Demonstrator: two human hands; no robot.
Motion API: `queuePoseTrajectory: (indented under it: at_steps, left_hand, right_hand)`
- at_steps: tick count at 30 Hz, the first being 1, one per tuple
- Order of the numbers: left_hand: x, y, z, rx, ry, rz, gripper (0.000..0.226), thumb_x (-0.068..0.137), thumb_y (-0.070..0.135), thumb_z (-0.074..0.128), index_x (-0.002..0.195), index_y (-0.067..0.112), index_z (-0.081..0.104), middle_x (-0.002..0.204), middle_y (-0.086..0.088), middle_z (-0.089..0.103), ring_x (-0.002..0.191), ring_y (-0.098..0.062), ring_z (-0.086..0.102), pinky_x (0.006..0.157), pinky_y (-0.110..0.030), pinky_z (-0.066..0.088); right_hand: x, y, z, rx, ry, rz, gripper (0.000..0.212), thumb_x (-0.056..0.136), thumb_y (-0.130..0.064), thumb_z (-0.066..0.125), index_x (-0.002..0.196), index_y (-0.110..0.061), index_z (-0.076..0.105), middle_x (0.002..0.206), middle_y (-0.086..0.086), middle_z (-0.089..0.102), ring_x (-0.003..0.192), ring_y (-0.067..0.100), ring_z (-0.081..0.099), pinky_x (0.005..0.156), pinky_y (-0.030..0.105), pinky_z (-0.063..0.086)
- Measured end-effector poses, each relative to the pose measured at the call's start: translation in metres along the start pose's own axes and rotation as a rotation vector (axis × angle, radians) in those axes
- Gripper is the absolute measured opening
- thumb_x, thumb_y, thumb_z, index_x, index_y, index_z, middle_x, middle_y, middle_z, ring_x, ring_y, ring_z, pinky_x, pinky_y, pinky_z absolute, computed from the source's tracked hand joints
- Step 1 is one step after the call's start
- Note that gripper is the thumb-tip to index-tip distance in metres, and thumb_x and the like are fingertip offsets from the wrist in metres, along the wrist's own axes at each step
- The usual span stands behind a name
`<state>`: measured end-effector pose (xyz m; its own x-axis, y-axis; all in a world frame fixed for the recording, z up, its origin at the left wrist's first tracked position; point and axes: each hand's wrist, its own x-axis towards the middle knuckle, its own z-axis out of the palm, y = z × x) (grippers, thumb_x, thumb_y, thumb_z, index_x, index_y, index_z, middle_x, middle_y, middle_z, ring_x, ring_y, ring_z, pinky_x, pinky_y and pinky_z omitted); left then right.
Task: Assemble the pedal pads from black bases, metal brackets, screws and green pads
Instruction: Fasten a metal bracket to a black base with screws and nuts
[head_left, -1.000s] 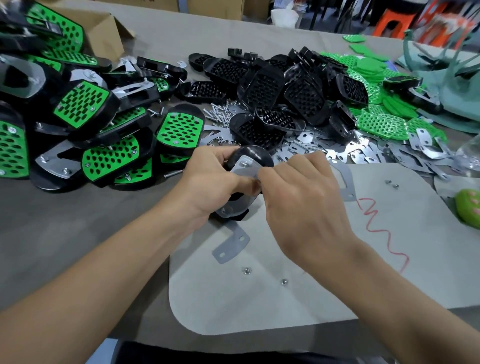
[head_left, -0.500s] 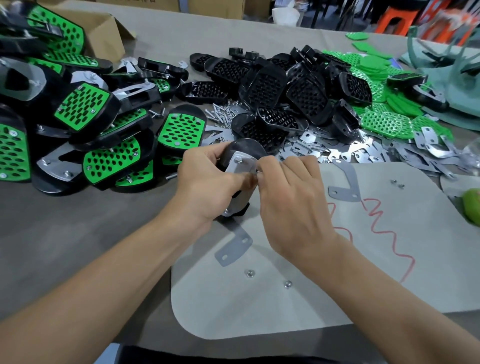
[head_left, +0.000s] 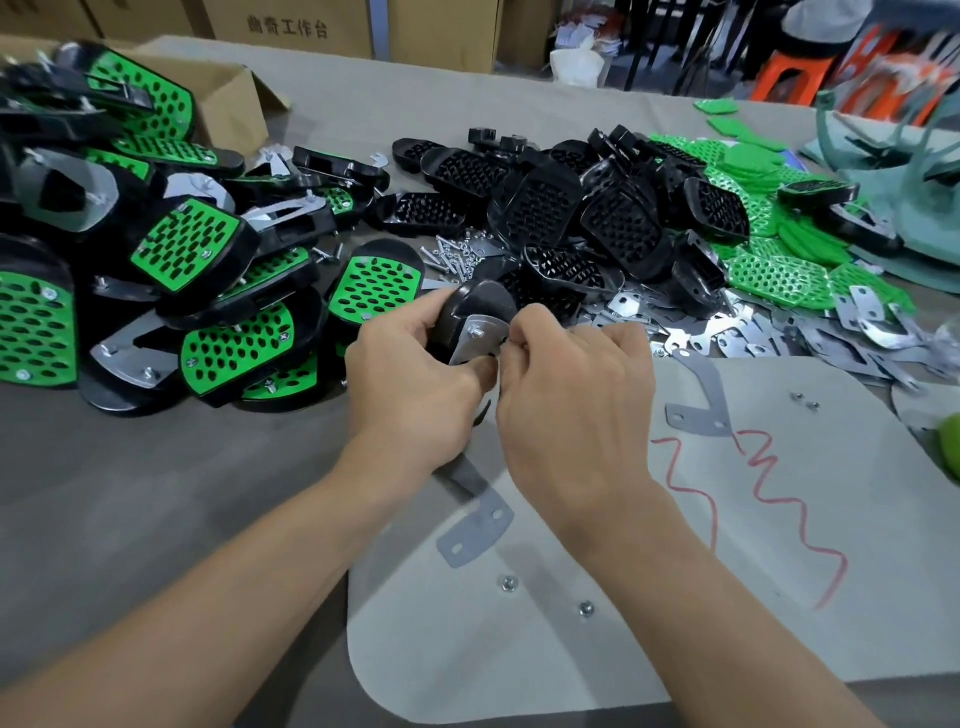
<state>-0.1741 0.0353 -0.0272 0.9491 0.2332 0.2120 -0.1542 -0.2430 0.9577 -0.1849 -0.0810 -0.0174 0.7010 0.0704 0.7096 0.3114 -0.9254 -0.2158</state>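
My left hand (head_left: 415, 384) grips a black base (head_left: 475, 309) held up over the table, a metal bracket (head_left: 478, 338) lying on its upper face. My right hand (head_left: 571, 395) pinches at the bracket's right edge, fingertips against the left thumb; what it pinches is hidden. A spare metal bracket (head_left: 475, 527) lies on the light mat (head_left: 675, 623) below the hands, another bracket (head_left: 701, 400) to the right. Two nuts (head_left: 508, 583) lie near the front.
Finished green-and-black pedals (head_left: 208, 312) are heaped at left beside a cardboard box (head_left: 228, 98). Black bases (head_left: 571, 208) pile up behind the hands, loose screws (head_left: 457, 254) and brackets (head_left: 753, 332) in front of them, green pads (head_left: 789, 270) at right. A red squiggle (head_left: 779, 499) marks the mat.
Both hands have lifted the base and bracket slightly up and away from me. The right hand's fingers keep working at the bracket's edge.
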Motion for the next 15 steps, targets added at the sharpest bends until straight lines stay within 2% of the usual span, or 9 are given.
queuePoseTrajectory:
  at_steps: [3, 5, 6, 8, 9, 10, 12, 15]
  left_hand:
    - [-0.002, 0.000, 0.001, 0.076, 0.029, 0.060, 0.039, 0.060, 0.012, 0.076, 0.094, 0.030, 0.074, 0.078, 0.005, 0.074, 0.077, -0.030, 0.069, 0.067, -0.046, 0.058]
    - [-0.005, -0.001, 0.002, 0.092, 0.056, 0.088, 0.037, 0.063, 0.013, 0.075, 0.095, 0.032, 0.074, 0.078, 0.010, 0.074, 0.077, -0.025, 0.069, 0.066, -0.041, 0.058]
    - [-0.006, -0.001, 0.002, 0.098, 0.068, 0.097, 0.035, 0.065, 0.014, 0.076, 0.095, 0.032, 0.074, 0.078, 0.012, 0.074, 0.076, -0.021, 0.070, 0.066, -0.039, 0.058]
    - [-0.007, -0.001, 0.002, 0.107, 0.077, 0.118, 0.029, 0.072, 0.017, 0.079, 0.096, 0.032, 0.074, 0.079, 0.013, 0.074, 0.075, -0.019, 0.069, 0.065, -0.040, 0.057]
    - [-0.008, -0.001, 0.002, 0.116, 0.075, 0.134, 0.027, 0.074, 0.019, 0.080, 0.096, 0.031, 0.073, 0.078, 0.011, 0.073, 0.075, -0.021, 0.068, 0.065, -0.041, 0.057]
    - [-0.008, -0.001, 0.001, 0.131, 0.070, 0.154, 0.026, 0.075, 0.020, 0.081, 0.097, 0.031, 0.072, 0.078, 0.010, 0.072, 0.074, -0.022, 0.067, 0.064, -0.041, 0.056]
    - [-0.010, 0.001, 0.001, 0.177, 0.059, 0.186, 0.028, 0.075, 0.024, 0.081, 0.100, 0.034, 0.072, 0.079, 0.009, 0.071, 0.074, -0.019, 0.066, 0.064, -0.037, 0.056]
    - [-0.013, 0.004, 0.001, 0.243, 0.068, 0.211, 0.037, 0.076, 0.026, 0.080, 0.109, 0.040, 0.073, 0.085, 0.018, 0.073, 0.077, -0.003, 0.067, 0.070, -0.026, 0.055]
  right_hand:
    - [-0.002, -0.003, 0.001, 0.005, -0.007, 0.025, 0.012, 0.076, -0.002, 0.055, 0.072, -0.014, 0.054, 0.055, 0.003, 0.051, 0.057, 0.030, 0.046, 0.073, 0.039, 0.030]
    - [-0.005, -0.009, 0.004, 0.072, -0.007, 0.106, 0.013, 0.077, -0.001, 0.053, 0.072, -0.013, 0.052, 0.058, 0.005, 0.051, 0.061, 0.031, 0.046, 0.074, 0.041, 0.032]
    - [-0.006, -0.012, 0.006, 0.117, 0.000, 0.167, 0.013, 0.079, -0.001, 0.054, 0.072, -0.013, 0.052, 0.059, 0.006, 0.052, 0.063, 0.027, 0.042, 0.074, 0.040, 0.033]
    - [-0.006, -0.016, 0.006, 0.206, 0.015, 0.308, 0.015, 0.083, -0.003, 0.055, 0.071, -0.012, 0.053, 0.059, 0.005, 0.056, 0.067, 0.015, 0.025, 0.073, 0.040, 0.035]
    - [-0.006, -0.018, 0.005, 0.249, -0.005, 0.377, 0.016, 0.085, -0.005, 0.056, 0.072, -0.013, 0.054, 0.061, 0.005, 0.058, 0.068, 0.012, 0.023, 0.072, 0.040, 0.038]
    - [-0.004, -0.018, 0.004, 0.291, -0.046, 0.442, 0.017, 0.088, -0.008, 0.056, 0.074, -0.016, 0.055, 0.065, 0.004, 0.061, 0.070, 0.012, 0.030, 0.072, 0.040, 0.040]
    - [-0.003, -0.018, 0.001, 0.338, -0.140, 0.566, 0.018, 0.092, -0.016, 0.058, 0.075, -0.022, 0.056, 0.071, -0.002, 0.066, 0.077, 0.021, 0.054, 0.073, 0.039, 0.044]
    - [0.001, -0.015, -0.001, 0.484, -0.197, 0.784, 0.019, 0.087, -0.020, 0.064, 0.069, -0.019, 0.063, 0.063, -0.005, 0.065, 0.067, 0.018, 0.060, 0.064, 0.032, 0.044]
